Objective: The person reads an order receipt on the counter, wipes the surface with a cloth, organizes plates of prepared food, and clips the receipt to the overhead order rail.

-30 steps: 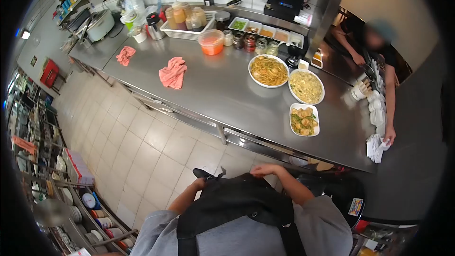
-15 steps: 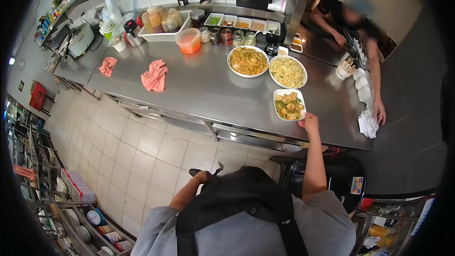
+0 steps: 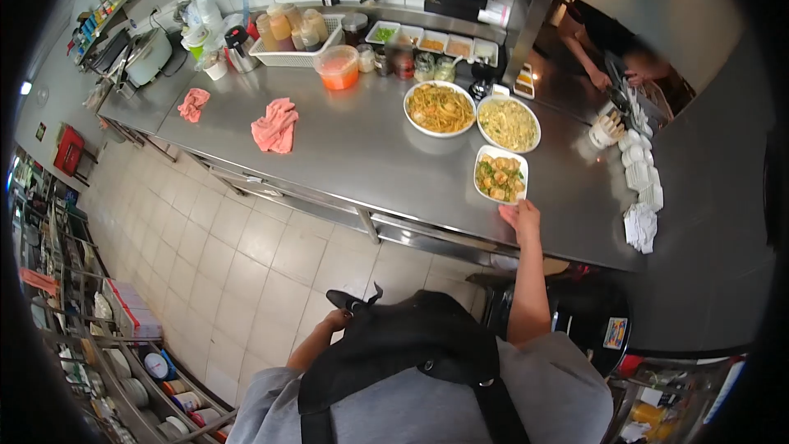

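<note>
three dishes are filled and grouped on the worktop [image 3: 353, 152], right of centre in the upper half of the frame: a round bowl of noodles [image 3: 439, 109], a bowl of what looks like fried rice [image 3: 508, 125] just beside it, and a square dish [image 3: 500, 177] of browned pieces and greens just below the rice. so the plating looks done, with food in every one; the handling of the square dish looks unfinished, since the right hand [image 3: 523, 218] is at its lower right edge, fingers by the rim. that dish looks upright and resting on the worktop, though whether the right hand's grip is closed on the rim or only touching it, i cannot tell. the left hand [image 3: 337, 319], at lower centre beside the black apron [image 3: 411, 321], is partly hidden, and its grip cannot be made out. two pink cloths [image 3: 274, 125] lie apart at upper left, and an orange-filled tub [image 3: 337, 70] stands near the top centre. at upper right a co-worker's hand [image 3: 601, 80] is well apart from the square dish.
</note>
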Motion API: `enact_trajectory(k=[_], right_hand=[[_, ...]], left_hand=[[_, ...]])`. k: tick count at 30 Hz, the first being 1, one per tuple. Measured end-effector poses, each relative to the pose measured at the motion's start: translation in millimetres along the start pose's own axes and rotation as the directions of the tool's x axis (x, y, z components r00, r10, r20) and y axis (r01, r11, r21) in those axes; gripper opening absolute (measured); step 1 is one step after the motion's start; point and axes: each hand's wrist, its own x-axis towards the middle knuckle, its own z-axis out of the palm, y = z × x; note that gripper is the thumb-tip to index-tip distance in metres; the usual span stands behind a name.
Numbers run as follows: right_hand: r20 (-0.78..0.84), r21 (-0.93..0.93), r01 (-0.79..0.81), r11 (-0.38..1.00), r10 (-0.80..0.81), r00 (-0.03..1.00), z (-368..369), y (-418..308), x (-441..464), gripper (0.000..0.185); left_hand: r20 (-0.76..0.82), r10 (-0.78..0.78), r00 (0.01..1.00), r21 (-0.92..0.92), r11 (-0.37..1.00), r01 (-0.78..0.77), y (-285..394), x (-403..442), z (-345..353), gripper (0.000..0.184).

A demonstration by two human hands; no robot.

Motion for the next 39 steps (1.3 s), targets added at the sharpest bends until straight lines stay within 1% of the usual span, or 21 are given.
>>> enact_trajectory(k=[1, 2, 4, 5, 6, 10, 11, 13, 17, 21, 23, 25, 26, 27, 29, 31, 32, 33, 35, 36, 39], right_hand=[[0.074, -0.050, -0.048, 0.998, 0.052, 0.996, -3, -3, -1, 0.032], [0.123, -0.327, -0.070, 0.943, 0.115, 0.986, -3, -14, -7, 0.034], [0.234, -0.792, 0.066, 0.607, 0.202, 0.951, -13, -12, -2, 0.039], [0.213, -0.778, -0.095, 0.621, 0.402, 0.890, -1, -27, -28, 0.041], [0.266, -0.838, -0.045, 0.543, 0.479, 0.836, 10, -35, -41, 0.040], [0.493, -0.844, 0.237, 0.481, 0.521, 0.697, 63, -23, -69, 0.041], [0.576, -0.814, 0.394, 0.426, 0.509, 0.640, 78, -14, -70, 0.042], [0.705, -0.694, 0.658, 0.293, 0.465, 0.536, 108, 11, -70, 0.044], [0.810, -0.517, 0.845, 0.135, 0.398, 0.431, 159, 56, -74, 0.050], [0.836, -0.469, 0.858, 0.209, 0.417, 0.355, 207, 31, -98, 0.053], [0.870, -0.429, 0.802, 0.415, 0.428, 0.244, 229, 1, -92, 0.054], [0.905, -0.399, 0.803, 0.444, 0.330, 0.267, 256, -56, -78, 0.053], [0.982, -0.178, 0.811, 0.558, 0.049, 0.182, 270, -91, -72, 0.048], [0.933, -0.276, 0.689, 0.670, 0.016, 0.359, 287, -138, -76, 0.044], [0.847, -0.024, 0.706, 0.708, -0.360, 0.391, 321, -222, -45, 0.030], [0.598, 0.257, 0.615, 0.746, -0.622, 0.505, 343, -310, -44, 0.047], [0.482, 0.438, 0.510, 0.740, -0.672, 0.561, 352, -339, 18, 0.058], [0.340, 0.563, 0.396, 0.725, -0.640, 0.689, 361, -365, 59, 0.065], [0.328, 0.626, 0.166, 0.762, -0.450, 0.830, 366, -407, 92, 0.068], [0.201, 0.600, 0.227, 0.767, -0.419, 0.886, 373, -412, 86, 0.050], [-0.021, 0.493, 0.500, 0.712, -0.564, 0.825, 376, -410, 82, 0.017]], left_hand=[[-0.038, -0.087, 0.995, -0.142, 0.987, 0.081, 25, -7, -11, 0.041], [-0.053, -0.052, 0.997, -0.015, 0.999, 0.051, 31, 2, -16, 0.040], [-0.157, 0.024, 0.987, -0.136, 0.990, -0.046, 36, 13, -15, 0.041], [-0.194, 0.042, 0.980, -0.153, 0.985, -0.073, 47, 7, -25, 0.042], [-0.224, 0.060, 0.973, -0.166, 0.981, -0.099, 56, -4, -35, 0.042], [-0.165, 0.057, 0.985, 0.009, 0.998, -0.056, 12, 18, -20, 0.044], [-0.148, -0.083, 0.986, -0.129, 0.990, 0.064, 31, -7, -38, 0.044], [-0.051, 0.066, 0.997, 0.092, 0.994, -0.061, 7, -12, -39, 0.043], [-0.084, -0.060, 0.995, -0.068, 0.996, 0.054, -25, -29, -26, 0.043], [-0.180, -0.427, 0.886, -0.410, 0.851, 0.327, -49, -47, -30, 0.045], [-0.180, -0.510, 0.841, -0.486, 0.790, 0.374, -65, -53, -40, 0.045], [-0.191, -0.553, 0.811, -0.524, 0.756, 0.392, -79, -57, -55, 0.045], [-0.199, -0.568, 0.799, -0.540, 0.744, 0.394, -87, -58, -60, 0.045], [-0.214, -0.578, 0.788, -0.550, 0.737, 0.392, -95, -56, -66, 0.045], [-0.250, -0.590, 0.768, -0.565, 0.733, 0.380, -108, -54, -74, 0.045], [-0.272, -0.587, 0.763, -0.566, 0.738, 0.366, -116, -52, -83, 0.046], [-0.254, -0.585, 0.770, -0.579, 0.730, 0.364, -119, -55, -90, 0.045], [-0.236, -0.583, 0.777, -0.591, 0.721, 0.361, -119, -60, -98, 0.045], [-0.210, -0.580, 0.787, -0.611, 0.706, 0.358, -131, -65, -116, 0.044], [-0.238, -0.567, 0.788, -0.658, 0.691, 0.298, -138, -63, -119, 0.042], [-0.334, -0.513, 0.791, -0.608, 0.758, 0.235, -127, -76, -155, 0.038]])
